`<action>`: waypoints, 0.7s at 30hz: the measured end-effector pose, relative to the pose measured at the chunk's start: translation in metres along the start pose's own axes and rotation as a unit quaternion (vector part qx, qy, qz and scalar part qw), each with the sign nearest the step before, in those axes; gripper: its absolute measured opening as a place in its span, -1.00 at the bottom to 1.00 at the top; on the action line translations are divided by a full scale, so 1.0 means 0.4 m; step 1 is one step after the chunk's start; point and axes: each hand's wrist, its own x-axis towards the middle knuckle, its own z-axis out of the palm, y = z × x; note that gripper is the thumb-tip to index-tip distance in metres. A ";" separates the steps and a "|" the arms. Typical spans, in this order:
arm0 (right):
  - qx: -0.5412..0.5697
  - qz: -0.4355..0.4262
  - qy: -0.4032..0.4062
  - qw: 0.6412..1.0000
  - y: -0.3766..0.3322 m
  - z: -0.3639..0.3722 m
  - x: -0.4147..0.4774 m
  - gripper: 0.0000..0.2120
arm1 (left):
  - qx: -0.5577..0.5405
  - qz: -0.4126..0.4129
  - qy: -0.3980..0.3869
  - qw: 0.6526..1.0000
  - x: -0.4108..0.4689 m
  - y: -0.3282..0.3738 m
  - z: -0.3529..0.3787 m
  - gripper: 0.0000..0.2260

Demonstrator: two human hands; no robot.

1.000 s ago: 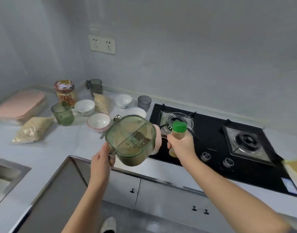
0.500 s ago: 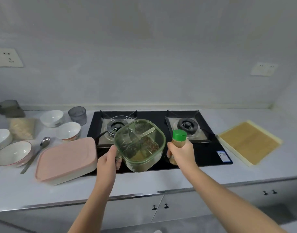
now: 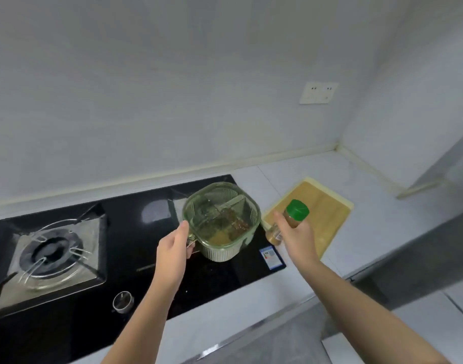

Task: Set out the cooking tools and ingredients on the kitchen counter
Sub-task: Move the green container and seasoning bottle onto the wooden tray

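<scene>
While the view has swung rightward from the bowls to the bamboo cutting board (image 3: 320, 214), the left hand (image 3: 172, 249) grips the translucent green divided spice container (image 3: 221, 222) above the black stove (image 3: 67, 258), the right hand (image 3: 297, 235) clasps the green-capped seasoning bottle (image 3: 294, 215); both look bound for the counter's right end.
</scene>
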 end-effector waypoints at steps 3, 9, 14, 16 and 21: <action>-0.021 0.015 0.042 0.999 0.054 -0.100 0.078 -0.79 | -0.006 -0.011 -0.037 0.999 0.014 0.000 0.109 -0.45; -0.083 0.029 0.053 0.995 0.148 -0.272 0.280 -0.74 | -0.013 -0.028 -0.043 0.999 0.022 0.004 0.354 -0.55; -0.124 0.018 -0.011 0.992 0.194 -0.390 0.488 -0.84 | -0.023 -0.052 0.001 0.998 0.036 -0.018 0.557 -0.56; -0.134 0.026 -0.034 0.990 0.209 -0.433 0.561 -0.84 | -0.021 -0.057 0.029 0.998 0.049 -0.020 0.634 -0.56; -0.163 0.052 -0.057 0.984 0.248 -0.493 0.677 -0.80 | 0.003 -0.073 0.070 0.995 0.117 -0.097 0.724 -0.51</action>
